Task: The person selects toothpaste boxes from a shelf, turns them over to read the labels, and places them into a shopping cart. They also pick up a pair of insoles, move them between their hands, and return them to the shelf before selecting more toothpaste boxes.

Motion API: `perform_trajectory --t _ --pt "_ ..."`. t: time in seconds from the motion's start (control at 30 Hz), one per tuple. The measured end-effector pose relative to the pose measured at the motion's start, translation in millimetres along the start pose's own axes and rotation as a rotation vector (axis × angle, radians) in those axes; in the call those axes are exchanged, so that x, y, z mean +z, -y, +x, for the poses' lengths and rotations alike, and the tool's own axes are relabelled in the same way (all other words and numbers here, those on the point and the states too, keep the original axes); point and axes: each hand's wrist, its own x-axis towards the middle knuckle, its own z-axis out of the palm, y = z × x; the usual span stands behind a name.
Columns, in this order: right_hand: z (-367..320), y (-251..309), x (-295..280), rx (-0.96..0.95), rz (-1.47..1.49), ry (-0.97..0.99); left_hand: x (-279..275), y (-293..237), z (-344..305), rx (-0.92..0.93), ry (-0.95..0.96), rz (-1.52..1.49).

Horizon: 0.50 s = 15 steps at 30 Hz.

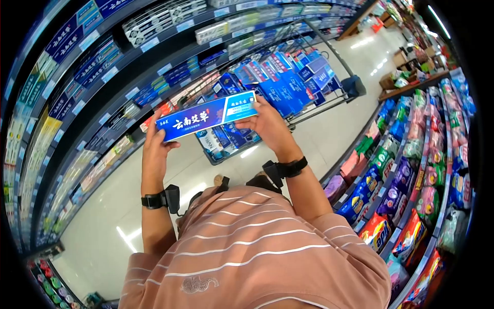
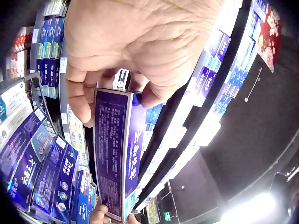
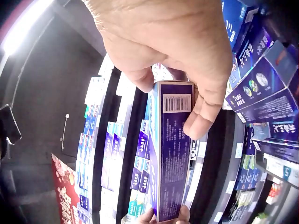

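Observation:
A long blue toothpaste box (image 1: 206,117) with white lettering is held level in front of the body, one end in each hand. My left hand (image 1: 154,149) grips its left end between thumb and fingers. At the opposite end, my right hand (image 1: 272,123) pinches the box. The left wrist view looks along a printed side of the toothpaste box (image 2: 112,149), with thumb and fingers at its near end. In the right wrist view, a barcode shows on the toothpaste box (image 3: 175,140) just below the fingers.
Beyond the box stands a shopping cart (image 1: 329,105) piled with blue boxes (image 1: 288,92). Shelves (image 1: 110,72) of boxed goods curve along the left and far side. Bagged goods (image 1: 391,190) fill the shelf on the right. Tiled floor (image 1: 98,221) lies below.

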Motion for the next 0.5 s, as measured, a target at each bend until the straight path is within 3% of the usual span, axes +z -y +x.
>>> perform_trajectory --t 0.23,0.5 --pt "-13 2 -8 -0.026 -0.046 -0.089 9 3 5 0.038 0.039 0.003" --pt "-15 14 -20 0.026 -0.156 -0.113 13 20 12 -0.071 0.086 -0.07"
